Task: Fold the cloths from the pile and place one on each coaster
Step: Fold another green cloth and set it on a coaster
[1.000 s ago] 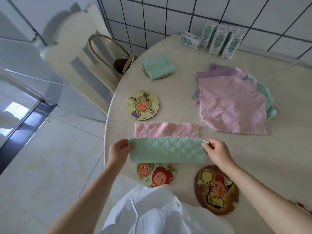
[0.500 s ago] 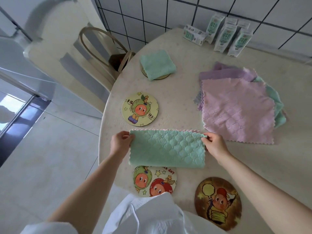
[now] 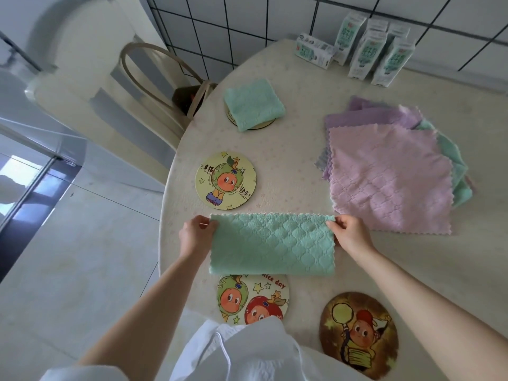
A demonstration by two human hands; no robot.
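Near edge, right: dark brown round coaster with a cartoon figure (image 3: 358,334), bare, no cloth yet
Near edge, middle: pale round coaster with two cartoon faces (image 3: 254,298), bare; the shirt front hides its near rim
Cloth in work: green quilted square cloth (image 3: 272,243), doubled once into a long strip, lying flat on the speckled cream worktop (image 3: 302,166) just beyond the two-face coaster, its folded side reaching that coaster's far rim
Left hand (image 3: 195,237): fingers pinch the strip's far left corner
Right hand (image 3: 351,235): fingers pinch the strip's far right corner
Left edge, middle: yellow round coaster with a green-capped figure (image 3: 225,180), bare, just beyond the strip
Right side: loose pile of unfolded cloths, pink on top over lilac and green (image 3: 390,180), several to go
Far left: small folded green cloth (image 3: 253,104) resting on a round coaster (image 3: 261,125) of which only the rim shows
Done: one coaster of four served; first fold of the second cloth looks complete
Left: by my reading, fold the strip again to a square, set it on a bare coaster, then two more cloths from the pile
Change: a second ago a pink underside band lay uncovered beyond the raised green half; half a second ago it was a thin line; now the edges meet and only a pale scalloped trim shows
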